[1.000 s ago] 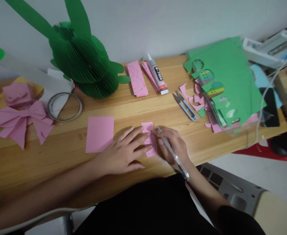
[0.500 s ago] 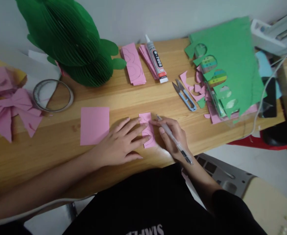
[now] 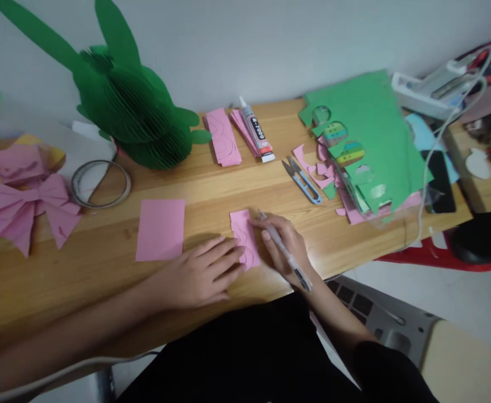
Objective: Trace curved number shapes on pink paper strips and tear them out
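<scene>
A small pink paper strip [image 3: 244, 229] with curved pen outlines lies on the wooden table [image 3: 103, 235]. My left hand [image 3: 203, 271] lies palm down with its fingers spread, the fingertips at the strip's lower left edge. On the other side, my right hand [image 3: 285, 240] grips a clear pen [image 3: 285, 251], its tip pointing up and left just beyond the strip's upper right corner. Left of the strip lies a square pink sheet [image 3: 160, 229]. Behind it are a stack of pink strips [image 3: 222, 137] with drawn curves and a glue tube [image 3: 256, 130].
Blue thread snips [image 3: 302, 180] lie beside pink scraps and green cut sheets [image 3: 367, 134]. A tape roll [image 3: 102, 183], a pink paper bow [image 3: 29, 196] and a green honeycomb paper figure [image 3: 136, 112] stand to the left. A phone [image 3: 438, 182] and white cable [image 3: 426, 173] are at right.
My left hand has drawn back toward the left, uncovering more of the strip, which is turned slightly. The right hand still holds the pen. The camera view has tilted upward.
</scene>
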The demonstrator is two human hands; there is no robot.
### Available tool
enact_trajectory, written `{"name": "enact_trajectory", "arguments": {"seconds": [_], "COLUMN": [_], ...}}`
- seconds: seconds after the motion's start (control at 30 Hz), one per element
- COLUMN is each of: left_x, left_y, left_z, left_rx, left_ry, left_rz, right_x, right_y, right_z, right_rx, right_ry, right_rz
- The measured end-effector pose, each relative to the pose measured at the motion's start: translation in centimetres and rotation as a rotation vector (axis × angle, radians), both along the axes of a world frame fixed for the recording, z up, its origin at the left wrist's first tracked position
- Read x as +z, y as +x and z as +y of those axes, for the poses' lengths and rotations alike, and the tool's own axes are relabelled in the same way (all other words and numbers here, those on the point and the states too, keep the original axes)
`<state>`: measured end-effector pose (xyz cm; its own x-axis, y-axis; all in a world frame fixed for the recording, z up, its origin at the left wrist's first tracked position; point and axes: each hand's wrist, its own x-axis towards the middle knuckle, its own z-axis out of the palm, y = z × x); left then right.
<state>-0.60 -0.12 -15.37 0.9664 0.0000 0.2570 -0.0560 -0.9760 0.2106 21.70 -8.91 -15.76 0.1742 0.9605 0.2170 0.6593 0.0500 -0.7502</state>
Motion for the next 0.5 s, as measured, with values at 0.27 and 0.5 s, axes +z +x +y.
{"name": "enact_trajectory", "arguments": {"seconds": [0.27, 0.5], "left_x": [0.9, 0.9], "left_y": [-3.4, -3.7], "left_z": [-4.2, -4.6], "left_rx": [0.065, 0.066], "left_ry": [0.026, 0.032], "left_rz": [0.072, 0.122], "right_x": [-1.0, -0.2], "right_y": [0.1, 0.4], "right_z": [0.2, -0.4], "right_rx": [0.009, 0.094], "right_ry": [0.062, 0.020], "right_rz": [0.053, 0.131]}}
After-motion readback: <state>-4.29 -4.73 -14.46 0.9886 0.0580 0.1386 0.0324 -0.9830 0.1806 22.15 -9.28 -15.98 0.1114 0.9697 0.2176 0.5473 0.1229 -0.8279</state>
